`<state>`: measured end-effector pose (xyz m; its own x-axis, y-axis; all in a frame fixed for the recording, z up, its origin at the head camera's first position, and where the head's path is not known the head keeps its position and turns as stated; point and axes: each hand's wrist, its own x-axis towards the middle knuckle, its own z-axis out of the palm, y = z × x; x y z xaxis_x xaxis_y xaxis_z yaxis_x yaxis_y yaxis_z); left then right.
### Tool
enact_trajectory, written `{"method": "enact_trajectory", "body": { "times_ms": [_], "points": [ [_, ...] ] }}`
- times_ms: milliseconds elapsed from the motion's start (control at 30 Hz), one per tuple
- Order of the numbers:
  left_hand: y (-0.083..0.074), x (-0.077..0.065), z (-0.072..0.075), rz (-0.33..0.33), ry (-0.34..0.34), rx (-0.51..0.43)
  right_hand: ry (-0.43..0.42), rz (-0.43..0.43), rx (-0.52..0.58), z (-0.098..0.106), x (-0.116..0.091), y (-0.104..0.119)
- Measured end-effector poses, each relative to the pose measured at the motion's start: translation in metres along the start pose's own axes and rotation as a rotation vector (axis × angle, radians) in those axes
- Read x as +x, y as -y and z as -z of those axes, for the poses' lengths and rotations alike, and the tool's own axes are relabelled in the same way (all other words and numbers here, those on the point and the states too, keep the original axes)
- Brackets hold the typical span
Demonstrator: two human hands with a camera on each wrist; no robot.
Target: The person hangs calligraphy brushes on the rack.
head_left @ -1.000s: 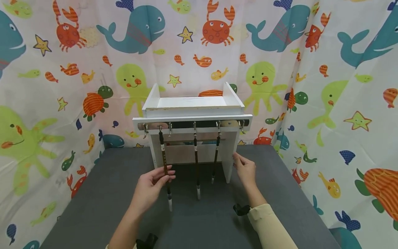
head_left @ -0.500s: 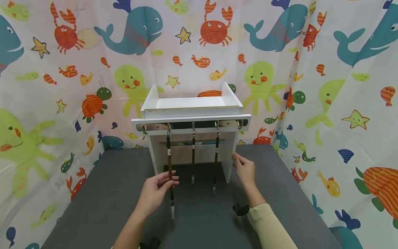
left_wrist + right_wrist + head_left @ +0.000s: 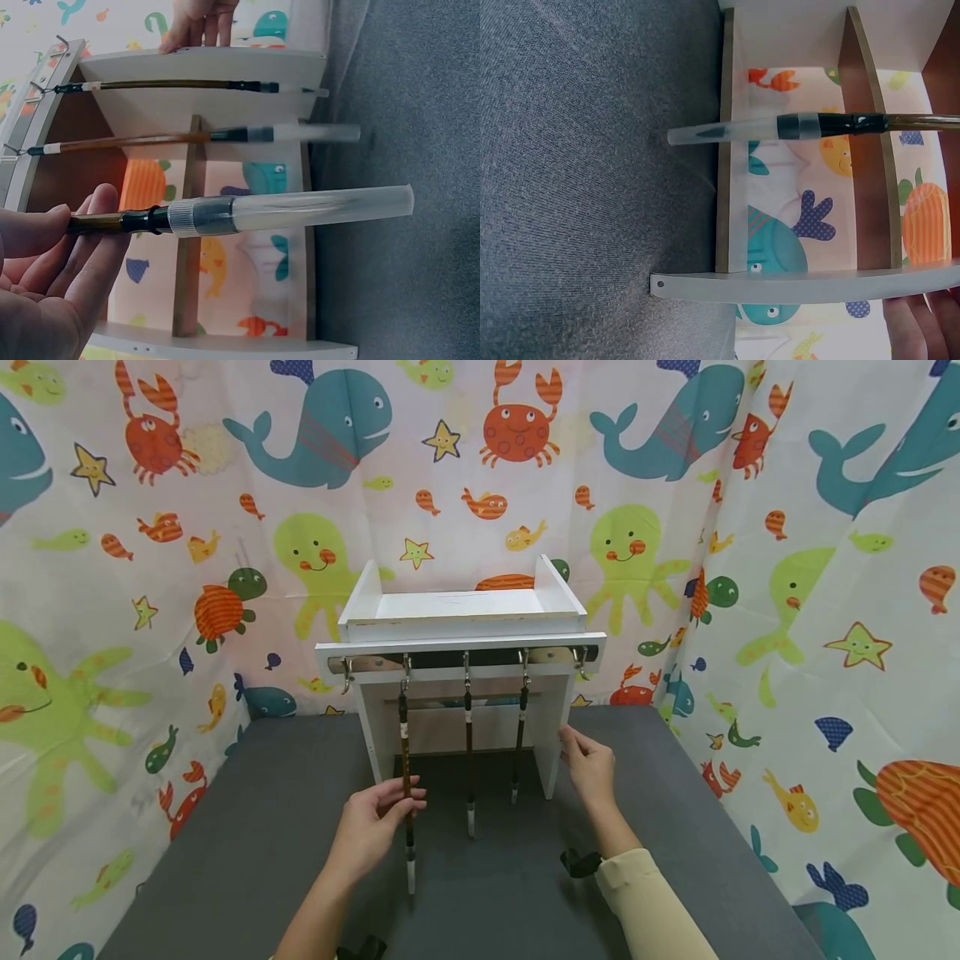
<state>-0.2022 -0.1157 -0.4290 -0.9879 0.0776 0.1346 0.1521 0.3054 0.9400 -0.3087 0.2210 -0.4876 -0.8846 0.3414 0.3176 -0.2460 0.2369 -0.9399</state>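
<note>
In the head view, my left hand (image 3: 371, 827) pinches a calligraphy brush (image 3: 406, 752) between thumb and fingers. The top of this brush is at the second hook from the left; its loop is too small to make out clearly. A clear plastic cap (image 3: 322, 210) covers its tip. Two more capped brushes hang from hooks to its right: a middle brush (image 3: 469, 752) and a right brush (image 3: 520, 735). My right hand (image 3: 592, 772) holds the front edge of the right side panel of the white wooden rack (image 3: 551, 752); its thumb is not clearly seen.
Both outermost hooks, the left hook (image 3: 347, 675) and the right hook (image 3: 581, 664), carry nothing. The rack's open top tray (image 3: 461, 603) sits above the hook bar. A grey cloth surface (image 3: 285, 827) lies below, and a sea-animal curtain (image 3: 450, 468) surrounds it.
My left hand has moved right and slightly down with its brush, whose top went from beside the second hook to that hook. The other two brushes swing slightly. My right hand stays put.
</note>
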Motion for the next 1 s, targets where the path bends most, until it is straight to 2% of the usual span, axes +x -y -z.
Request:
{"method": "enact_trajectory", "body": {
  "times_ms": [167, 500, 833, 1000],
  "points": [
    [0.0041, 0.0007, 0.0001, -0.009, 0.011, 0.008, -0.015, 0.007, -0.014, -0.0001, -0.0003, -0.0005],
    [0.005, 0.0009, 0.0004, 0.015, 0.026, 0.003, -0.017, 0.013, -0.015, -0.0003, -0.0008, -0.0003],
    [-0.0008, 0.0027, 0.0007, 0.01, 0.024, -0.01, -0.02, 0.009, -0.011, -0.0004, 0.0002, -0.002],
    [-0.0026, 0.0017, 0.0011, 0.029, 0.024, -0.016, -0.026, 0.016, 0.004, -0.0014, 0.0008, -0.0025]
  ]
}}
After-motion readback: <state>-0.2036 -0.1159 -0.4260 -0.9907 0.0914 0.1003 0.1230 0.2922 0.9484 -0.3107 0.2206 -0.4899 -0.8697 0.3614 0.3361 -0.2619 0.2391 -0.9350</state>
